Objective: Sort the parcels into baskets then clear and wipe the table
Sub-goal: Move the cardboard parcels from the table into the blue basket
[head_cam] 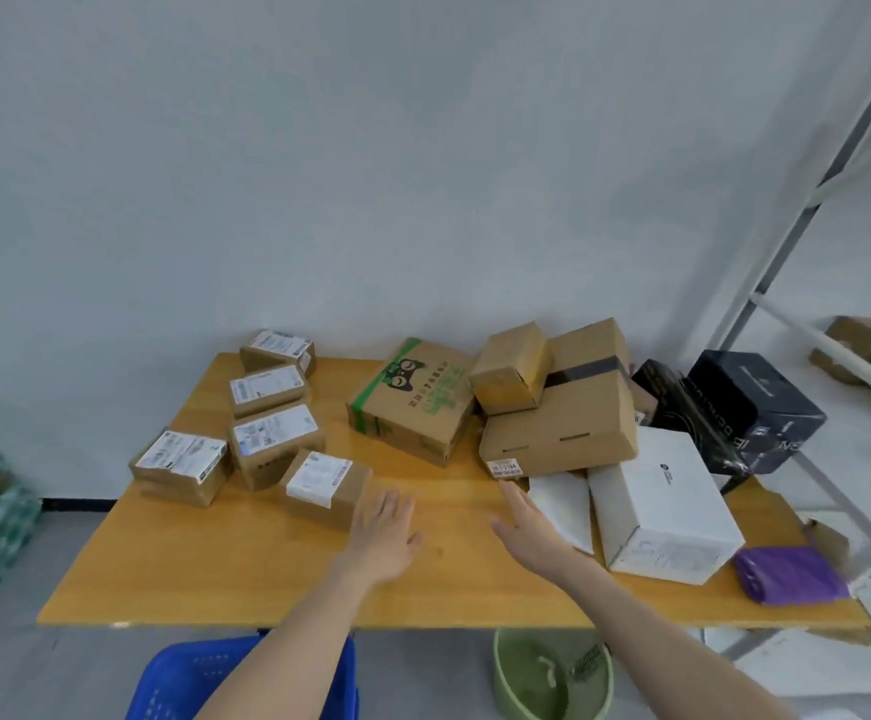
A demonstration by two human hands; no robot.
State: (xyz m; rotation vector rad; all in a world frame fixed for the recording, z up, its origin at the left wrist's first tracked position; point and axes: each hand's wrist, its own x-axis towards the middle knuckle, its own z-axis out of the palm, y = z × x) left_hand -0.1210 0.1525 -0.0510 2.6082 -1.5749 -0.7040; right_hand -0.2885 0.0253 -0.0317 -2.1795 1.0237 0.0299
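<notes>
- Yellow table [215, 589]: crowded with unsorted parcels; blue basket [173, 678] and green basket [527, 683] on floor below near edge
- White box [662, 511]: right side; white mailer [563, 506] just beside right hand [532, 527]
- Labelled brown carton [324, 485]: just left of left hand [384, 532], well apart from the right; long axis askew to table edge; likely first pick
- Both hands: empty, fingers straight and spread, low over tabletop
</notes>
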